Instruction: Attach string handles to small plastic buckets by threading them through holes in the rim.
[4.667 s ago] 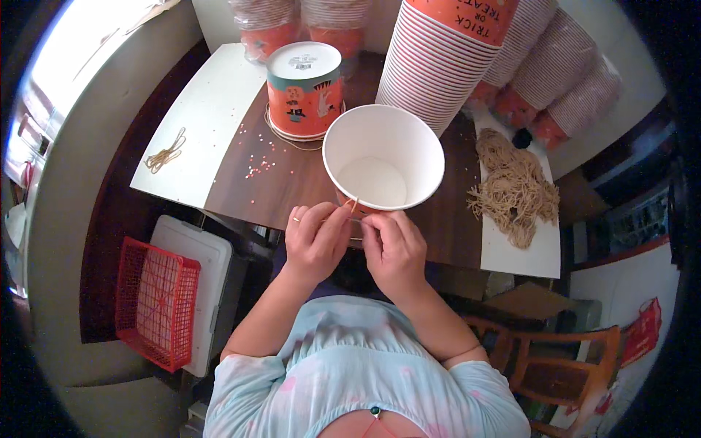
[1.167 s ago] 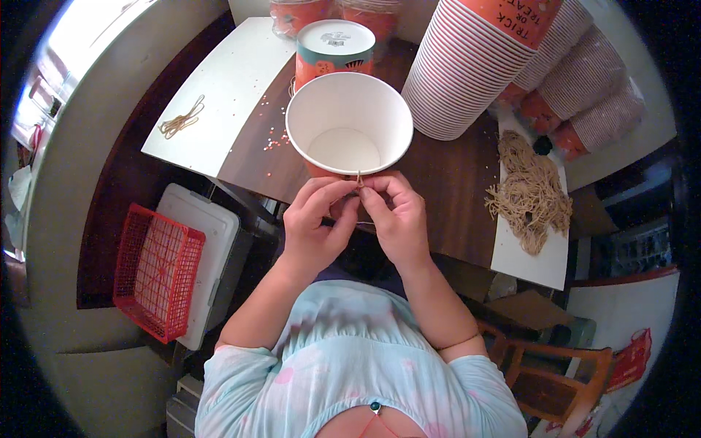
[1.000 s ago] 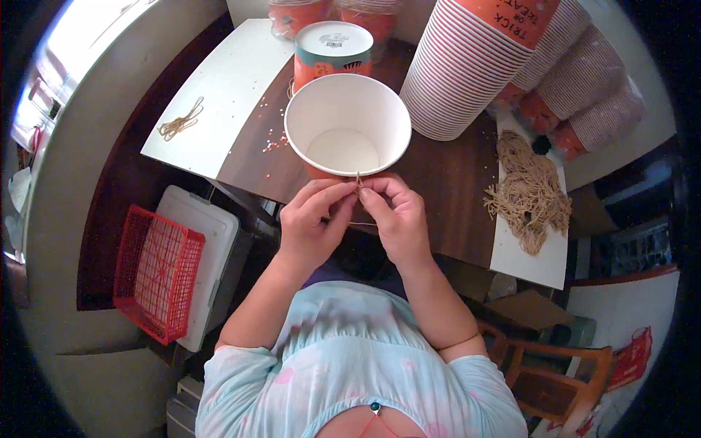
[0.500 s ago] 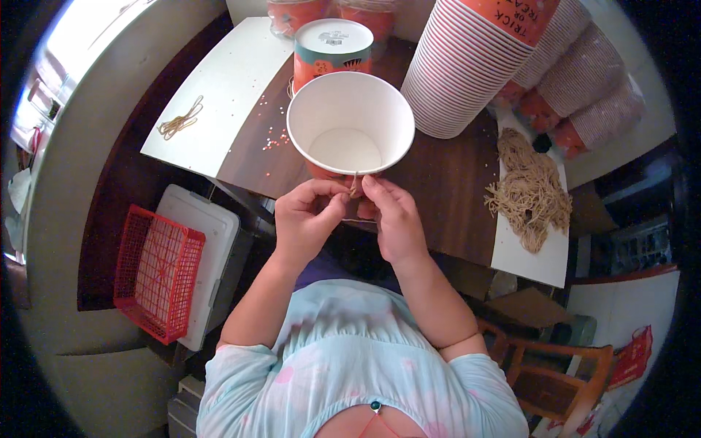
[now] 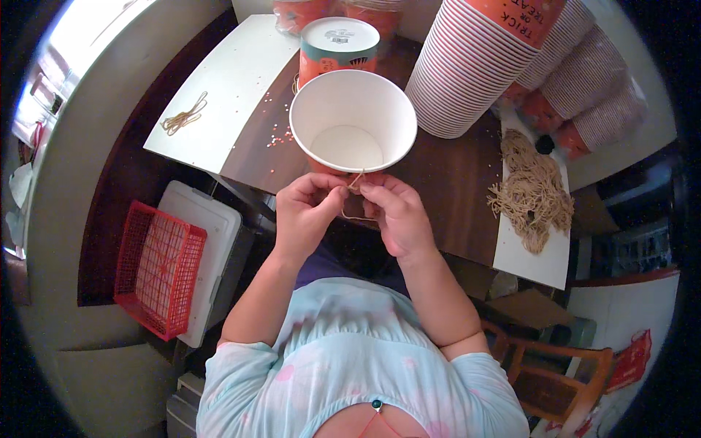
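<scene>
A large paper bucket (image 5: 353, 120), white inside and orange outside, stands upright at the near part of the table. Against its near rim, tan string (image 5: 356, 217) runs between my two hands and loops below them. My left hand (image 5: 310, 212) pinches the string between thumb and forefinger. Beside it, my right hand (image 5: 398, 213) pinches the same string, fingertips close to the left ones. A knot or crossing of the string shows just under the rim, partly hidden by the fingers.
Behind the bucket sits an upside-down orange and green bucket (image 5: 339, 55). A tall stack of nested buckets (image 5: 467, 73) leans at right, near a heap of tan strings (image 5: 533, 197). A small string bundle (image 5: 185, 114) lies on the table's left. A red basket (image 5: 162, 270) is lower left.
The fingers have drawn slightly apart at the string, and a loop of it now hangs more plainly between my hands. The bucket stays in place; the whole view has shifted a little.
</scene>
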`<action>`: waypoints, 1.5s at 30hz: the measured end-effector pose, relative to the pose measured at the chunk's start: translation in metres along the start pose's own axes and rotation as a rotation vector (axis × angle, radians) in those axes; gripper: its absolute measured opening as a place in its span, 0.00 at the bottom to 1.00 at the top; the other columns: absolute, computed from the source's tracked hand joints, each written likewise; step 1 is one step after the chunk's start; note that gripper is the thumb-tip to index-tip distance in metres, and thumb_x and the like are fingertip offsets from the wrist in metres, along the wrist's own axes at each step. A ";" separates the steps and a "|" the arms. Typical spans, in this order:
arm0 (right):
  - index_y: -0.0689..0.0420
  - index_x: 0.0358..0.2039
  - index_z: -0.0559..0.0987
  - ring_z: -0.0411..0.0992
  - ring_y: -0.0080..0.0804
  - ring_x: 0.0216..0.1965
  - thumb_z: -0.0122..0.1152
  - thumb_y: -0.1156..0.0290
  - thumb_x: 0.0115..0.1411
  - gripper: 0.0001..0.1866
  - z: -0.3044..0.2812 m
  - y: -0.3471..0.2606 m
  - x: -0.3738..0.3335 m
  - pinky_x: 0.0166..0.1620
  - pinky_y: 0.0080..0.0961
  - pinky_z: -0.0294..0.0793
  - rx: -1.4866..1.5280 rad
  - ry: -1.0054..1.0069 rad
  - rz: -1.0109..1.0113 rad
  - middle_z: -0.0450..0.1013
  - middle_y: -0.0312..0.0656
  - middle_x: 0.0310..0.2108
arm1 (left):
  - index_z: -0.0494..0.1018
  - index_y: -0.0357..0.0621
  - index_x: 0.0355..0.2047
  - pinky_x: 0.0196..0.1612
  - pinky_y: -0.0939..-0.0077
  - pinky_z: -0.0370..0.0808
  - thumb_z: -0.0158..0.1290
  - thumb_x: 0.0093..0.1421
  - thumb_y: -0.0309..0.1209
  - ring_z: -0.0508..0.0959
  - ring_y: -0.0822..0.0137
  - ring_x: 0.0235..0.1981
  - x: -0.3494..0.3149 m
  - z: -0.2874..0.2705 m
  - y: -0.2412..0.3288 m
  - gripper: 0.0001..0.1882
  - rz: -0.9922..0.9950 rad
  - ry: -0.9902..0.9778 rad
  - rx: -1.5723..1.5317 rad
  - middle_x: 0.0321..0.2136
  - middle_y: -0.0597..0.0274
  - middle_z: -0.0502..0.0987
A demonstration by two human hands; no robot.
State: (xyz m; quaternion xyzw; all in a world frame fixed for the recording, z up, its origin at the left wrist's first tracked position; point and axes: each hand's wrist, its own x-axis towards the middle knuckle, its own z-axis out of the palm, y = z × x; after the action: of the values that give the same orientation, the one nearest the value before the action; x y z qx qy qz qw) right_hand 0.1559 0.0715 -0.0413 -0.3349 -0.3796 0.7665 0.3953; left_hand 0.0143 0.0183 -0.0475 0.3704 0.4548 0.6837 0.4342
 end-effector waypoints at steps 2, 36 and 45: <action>0.56 0.34 0.79 0.68 0.16 0.27 0.60 0.69 0.57 0.07 0.003 -0.004 -0.001 0.30 0.16 0.67 -0.216 0.055 -0.068 0.75 0.30 0.30 | 0.75 0.32 0.31 0.28 0.87 0.72 0.54 0.56 0.21 0.74 0.80 0.25 0.001 0.001 0.000 0.04 -0.004 -0.001 -0.006 0.25 0.65 0.77; 0.59 0.35 0.74 0.69 0.33 0.26 0.61 0.76 0.52 0.09 0.008 -0.011 -0.017 0.31 0.28 0.71 -0.907 0.236 -0.674 0.70 0.42 0.33 | 0.75 0.35 0.36 0.29 0.86 0.69 0.52 0.62 0.30 0.72 0.81 0.25 -0.020 -0.011 0.021 0.10 -0.233 -0.170 0.134 0.26 0.66 0.77; 0.52 0.37 0.77 0.66 0.29 0.25 0.67 0.75 0.44 0.17 0.009 -0.018 -0.009 0.33 0.28 0.66 -1.238 0.013 -1.273 0.69 0.38 0.40 | 0.75 0.33 0.33 0.26 0.87 0.69 0.53 0.59 0.25 0.71 0.82 0.22 -0.030 0.005 0.027 0.06 0.068 -0.123 0.268 0.21 0.67 0.76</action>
State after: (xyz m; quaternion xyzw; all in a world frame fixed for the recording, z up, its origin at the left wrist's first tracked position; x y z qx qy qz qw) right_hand 0.1586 0.0678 -0.0197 -0.2182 -0.8381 0.0569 0.4968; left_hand 0.0229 -0.0140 -0.0240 0.4811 0.5019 0.6072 0.3846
